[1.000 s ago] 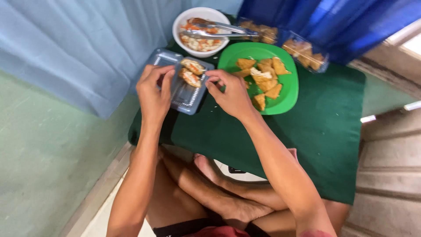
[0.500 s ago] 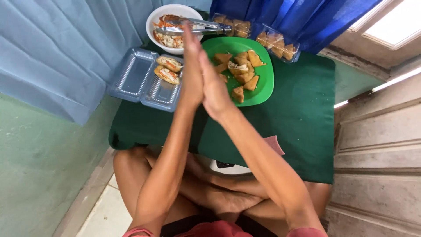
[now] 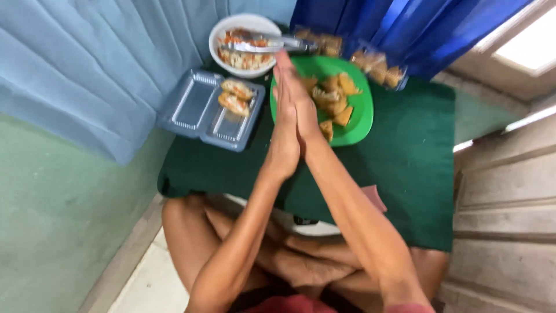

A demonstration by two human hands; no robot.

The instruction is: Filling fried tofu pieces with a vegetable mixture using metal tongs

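Note:
My left hand [image 3: 283, 136] and my right hand [image 3: 302, 110] are pressed flat together, palm to palm, fingers straight and pointing away from me. Neither holds anything. They hover above the green cloth [image 3: 405, 150], over the near edge of a green plate [image 3: 360, 124] of fried pastries [image 3: 333, 98]. To the left lies an open clear plastic clamshell box [image 3: 194, 107] with two pastries [image 3: 234, 95] in one half. Behind the plate stands a white bowl [image 3: 223, 61] of filling with metal tongs [image 3: 272, 42] laid across it.
Clear packs of pastries [image 3: 376, 66] sit at the back right under a dark blue curtain [image 3: 405, 29]. A light blue curtain [image 3: 87, 64] hangs at the left. My crossed legs [image 3: 278, 255] lie below the table edge. Wooden steps [image 3: 509, 203] rise on the right.
A second ago both hands were at the clamshell box with the pastries. They left it, came together palm to palm and now reach further over the green plate.

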